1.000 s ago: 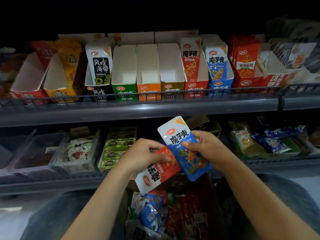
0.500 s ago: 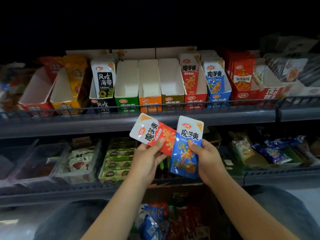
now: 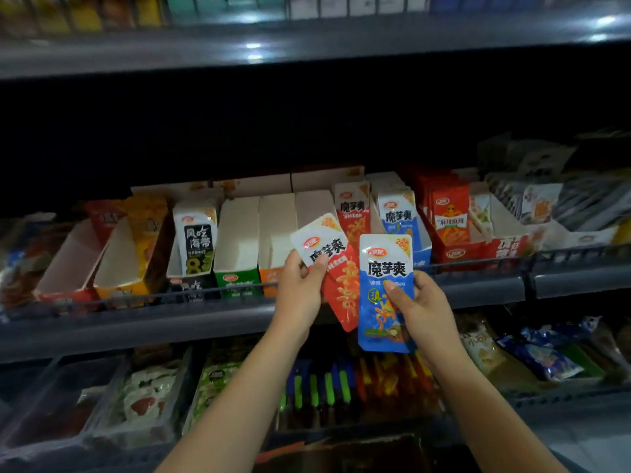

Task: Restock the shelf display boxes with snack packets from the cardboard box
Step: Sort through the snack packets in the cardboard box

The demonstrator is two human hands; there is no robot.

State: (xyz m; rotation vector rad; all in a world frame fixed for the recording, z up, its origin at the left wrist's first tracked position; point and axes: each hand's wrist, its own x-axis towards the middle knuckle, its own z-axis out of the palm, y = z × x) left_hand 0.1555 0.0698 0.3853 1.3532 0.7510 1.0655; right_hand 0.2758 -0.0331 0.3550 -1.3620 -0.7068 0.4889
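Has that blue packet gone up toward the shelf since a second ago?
Yes. The blue packet, held in the right hand, has risen from below the shelf rail to overlap it, nearing the blue display box.

Dim, soft frame; glare on upper shelf (image 3: 252, 49), edges seemingly blurred.

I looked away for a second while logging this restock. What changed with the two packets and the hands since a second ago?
Both hands rose from over the cardboard box to the shelf's display boxes. The left hand turned the red packet upward and separated it from the blue packet, which the right hand carried up alongside. Unchanged: each hand grips its own packet, and the green box stays empty.
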